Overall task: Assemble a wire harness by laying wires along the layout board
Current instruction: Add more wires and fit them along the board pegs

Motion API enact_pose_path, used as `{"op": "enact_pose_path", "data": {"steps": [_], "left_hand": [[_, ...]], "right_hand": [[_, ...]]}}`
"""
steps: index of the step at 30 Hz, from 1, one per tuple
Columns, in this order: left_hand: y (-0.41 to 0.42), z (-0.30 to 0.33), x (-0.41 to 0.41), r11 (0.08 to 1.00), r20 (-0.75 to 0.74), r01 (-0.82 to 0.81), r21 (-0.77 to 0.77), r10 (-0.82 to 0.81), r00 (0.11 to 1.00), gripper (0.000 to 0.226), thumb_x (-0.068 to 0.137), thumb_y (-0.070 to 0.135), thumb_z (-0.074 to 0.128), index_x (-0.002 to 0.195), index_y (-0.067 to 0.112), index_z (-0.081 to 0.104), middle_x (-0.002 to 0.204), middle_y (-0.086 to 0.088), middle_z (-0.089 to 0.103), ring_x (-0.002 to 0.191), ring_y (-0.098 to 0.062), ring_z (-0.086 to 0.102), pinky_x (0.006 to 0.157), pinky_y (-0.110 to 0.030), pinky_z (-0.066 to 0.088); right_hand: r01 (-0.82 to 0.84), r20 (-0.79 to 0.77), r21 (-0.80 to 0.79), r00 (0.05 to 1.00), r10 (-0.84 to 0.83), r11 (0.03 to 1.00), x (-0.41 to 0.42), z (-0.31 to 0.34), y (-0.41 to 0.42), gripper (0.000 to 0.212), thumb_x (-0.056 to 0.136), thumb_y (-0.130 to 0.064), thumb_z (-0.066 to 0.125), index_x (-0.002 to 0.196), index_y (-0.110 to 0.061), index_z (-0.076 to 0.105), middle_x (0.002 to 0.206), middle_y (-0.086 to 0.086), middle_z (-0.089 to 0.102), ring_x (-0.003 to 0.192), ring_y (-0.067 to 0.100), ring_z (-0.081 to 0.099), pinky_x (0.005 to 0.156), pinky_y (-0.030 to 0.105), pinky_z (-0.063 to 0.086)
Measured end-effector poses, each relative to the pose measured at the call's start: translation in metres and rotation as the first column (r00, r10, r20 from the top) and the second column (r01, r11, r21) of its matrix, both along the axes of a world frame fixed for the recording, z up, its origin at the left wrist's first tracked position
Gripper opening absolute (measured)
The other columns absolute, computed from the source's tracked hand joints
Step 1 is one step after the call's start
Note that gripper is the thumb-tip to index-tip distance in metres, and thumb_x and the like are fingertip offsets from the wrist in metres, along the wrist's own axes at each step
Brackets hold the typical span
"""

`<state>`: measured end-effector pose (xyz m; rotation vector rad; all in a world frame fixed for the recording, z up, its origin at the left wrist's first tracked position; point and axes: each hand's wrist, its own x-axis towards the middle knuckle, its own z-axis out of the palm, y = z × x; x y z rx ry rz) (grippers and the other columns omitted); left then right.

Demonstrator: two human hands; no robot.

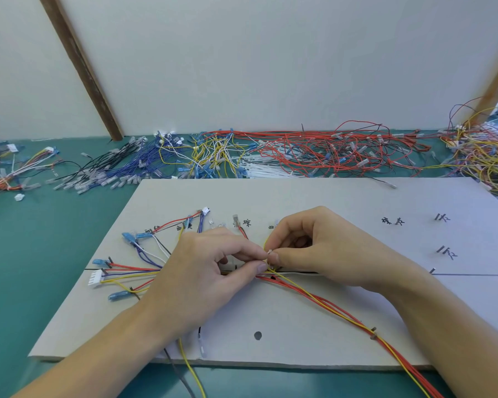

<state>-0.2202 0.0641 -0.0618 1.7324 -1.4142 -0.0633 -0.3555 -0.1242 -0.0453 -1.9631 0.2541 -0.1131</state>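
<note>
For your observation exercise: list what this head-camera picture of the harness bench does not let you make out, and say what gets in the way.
1. Head view: what the left hand and right hand pinch together; the fingers cover it.
2. The wire bundle where it passes under both hands.
3. Far ends of the red and yellow wires, cut off by the bottom edge.
4. The handwritten labels on the layout board: too small to read.

We are covering the middle of the wire bundle [133,271] with our left hand [202,271] and right hand [314,248], and the small white piece [269,252] pinched between them is too tiny to identify. Below the pinch, red and yellow wires [342,311] are running off the bottom edge.
</note>
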Motion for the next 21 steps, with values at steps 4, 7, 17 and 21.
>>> {"op": "enact_pose_path", "data": {"steps": [4, 7, 17, 21], "left_hand": [[-0.0003, 0.0004, 0.0007, 1.000, 0.013, 0.004, 0.017, -0.004, 1.000, 0.020, 0.083, 0.017, 0.086, 0.095, 0.032, 0.083, 0.084, 0.019, 0.075, 0.083, -0.005, 0.070, 0.065, -0.021, 0.050], [0.0000, 0.0010, 0.0011, 1.000, 0.020, 0.001, 0.026, -0.001, 1.000, 0.019, 0.083, 0.016, 0.086, 0.096, 0.031, 0.084, 0.084, 0.019, 0.075, 0.082, -0.004, 0.070, 0.069, -0.011, 0.045], [0.0004, 0.0028, -0.0007, 1.000, 0.000, -0.001, 0.029, 0.001, 1.000, 0.018, 0.085, 0.018, 0.084, 0.098, 0.030, 0.084, 0.084, 0.019, 0.073, 0.076, 0.001, 0.065, 0.070, -0.005, 0.039], [0.0008, 0.0036, -0.0009, 0.999, 0.009, -0.007, 0.035, 0.007, 1.000, 0.019, 0.084, 0.015, 0.086, 0.096, 0.030, 0.083, 0.081, 0.019, 0.073, 0.077, 0.001, 0.066, 0.068, -0.006, 0.040]], "right_hand": [[0.001, -0.002, 0.004, 1.000, -0.001, 1.000, -0.0001, -0.0003, -0.0006, 0.002, 0.090, -0.013, 0.077, 0.090, -0.015, 0.078, 0.076, 0.002, 0.076, 0.066, 0.006, 0.064, 0.061, 0.016, 0.047], [-0.003, -0.002, -0.006, 1.000, 0.003, 1.000, -0.0002, -0.0001, -0.0005, 0.002, 0.090, -0.014, 0.077, 0.090, -0.015, 0.078, 0.077, 0.001, 0.077, 0.067, 0.005, 0.064, 0.061, 0.016, 0.048], [-0.019, -0.001, -0.007, 1.000, 0.019, 1.000, 0.0005, 0.0002, -0.0005, 0.001, 0.090, -0.014, 0.078, 0.091, -0.014, 0.078, 0.076, 0.002, 0.076, 0.064, 0.005, 0.063, 0.060, 0.015, 0.046], [-0.015, 0.001, -0.010, 1.000, 0.015, 1.000, 0.0003, -0.0006, -0.0009, 0.002, 0.090, -0.015, 0.077, 0.091, -0.016, 0.078, 0.079, 0.003, 0.077, 0.068, 0.007, 0.065, 0.062, 0.017, 0.048]]}}
